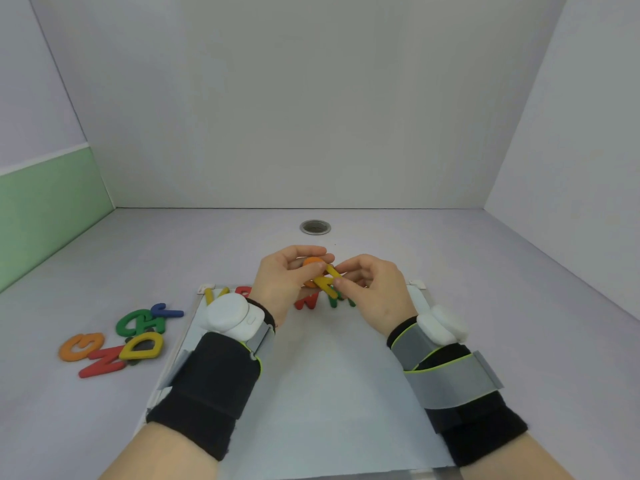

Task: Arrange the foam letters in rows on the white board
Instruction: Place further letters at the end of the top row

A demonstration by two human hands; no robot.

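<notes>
In the head view, the only one, both hands meet in the middle of the frame, just above the far edge of the white board [329,375], which lies flat on the tabletop [485,271] and fills the lower centre. The left hand [287,277] has its fingers [304,252] curled round an orange letter [313,262]. The right hand [375,294] has its fingers [349,268] pinched on a yellow letter [327,281]. The yellow letter crosses over the orange one and touches it, and the left thumb seems to rest on it too. Below the hands a first row runs along the top edge of the board. A yellow piece [209,295] shows at its left end, and a red W [306,302] and a green letter [334,301] show in the middle. The wrists hide the rest. At the lower left of the frame, off the board, a loose pile waits: an orange G [81,346], a red Z [104,363], a yellow D [143,346], a green C [133,322] and a blue letter [166,311] partly stacked on each other. The likely step is pulling the two held letters apart. The danger is that light foam may cling and then spring free, so one piece could drop onto the row and knock its neighbours crooked. With the hands covering the row, the next letter could also land overlapping one already placed.
</notes>
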